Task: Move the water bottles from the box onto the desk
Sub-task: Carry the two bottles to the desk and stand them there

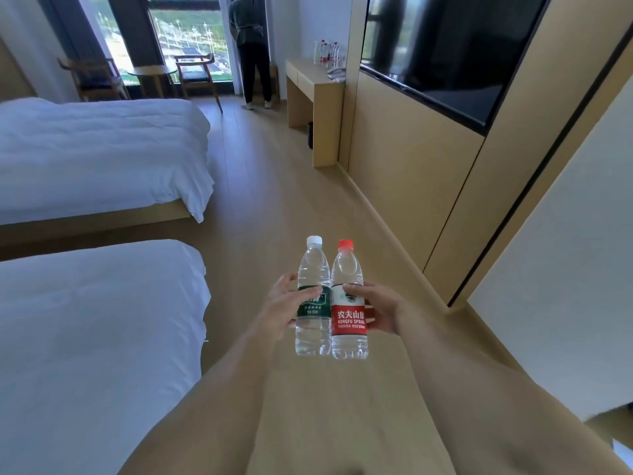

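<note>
Water bottles upright, touching, held out over the floor: your left hand (pixel 286 305) curls round the white-capped, green-labelled bottle (pixel 312 299); your right hand (pixel 376 310) grips the red-capped bottle (pixel 348 303), label reading "NONGFU SPRING"; desk (pixel 308 80) well apart, far ahead.

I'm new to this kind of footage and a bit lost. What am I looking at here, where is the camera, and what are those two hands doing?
There is no machine: a person wears one wide-angle camera on the head, looking forward and down, so the two bare arms are their own. The left hand grips a green-label bottle with a white cap; the right hand grips a red-label bottle with a red cap. Both are upright, side by side, in the air above the wooden floor. Ahead on the right stands the desk, with more bottles already on it. Two white beds lie on the left.
</note>
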{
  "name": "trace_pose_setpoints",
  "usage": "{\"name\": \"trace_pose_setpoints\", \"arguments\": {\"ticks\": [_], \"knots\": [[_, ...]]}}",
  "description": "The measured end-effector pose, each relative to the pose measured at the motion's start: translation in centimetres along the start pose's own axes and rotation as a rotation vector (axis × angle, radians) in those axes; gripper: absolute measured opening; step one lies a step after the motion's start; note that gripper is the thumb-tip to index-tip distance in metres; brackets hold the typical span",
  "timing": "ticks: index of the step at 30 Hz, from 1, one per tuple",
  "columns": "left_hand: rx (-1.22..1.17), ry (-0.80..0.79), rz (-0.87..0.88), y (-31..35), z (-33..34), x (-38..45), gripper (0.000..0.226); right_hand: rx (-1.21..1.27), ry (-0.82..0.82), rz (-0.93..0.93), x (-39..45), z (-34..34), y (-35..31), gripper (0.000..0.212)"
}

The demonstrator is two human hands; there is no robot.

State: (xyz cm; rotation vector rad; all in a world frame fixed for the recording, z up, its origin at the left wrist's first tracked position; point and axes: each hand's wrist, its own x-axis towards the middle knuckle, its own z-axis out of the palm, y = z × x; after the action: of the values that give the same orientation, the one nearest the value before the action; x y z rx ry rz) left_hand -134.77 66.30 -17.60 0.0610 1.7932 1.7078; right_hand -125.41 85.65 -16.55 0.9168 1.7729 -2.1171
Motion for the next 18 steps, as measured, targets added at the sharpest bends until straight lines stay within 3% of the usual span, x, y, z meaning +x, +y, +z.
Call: {"name": "trace_pose_setpoints", "arguments": {"ticks": [10,18], "knots": [[-0.029,0.097,0.014,5.3,-2.5,14.2,0.045,-0.048,-0.141,0.010,16.2,-0.2,-9.1,0.039],[-0.071,0.226,-0.003,12.5,-2.0,26.7,0.051,-0.095,-0.232,0.040,28.6,-2.5,-19.4,0.042]]}}
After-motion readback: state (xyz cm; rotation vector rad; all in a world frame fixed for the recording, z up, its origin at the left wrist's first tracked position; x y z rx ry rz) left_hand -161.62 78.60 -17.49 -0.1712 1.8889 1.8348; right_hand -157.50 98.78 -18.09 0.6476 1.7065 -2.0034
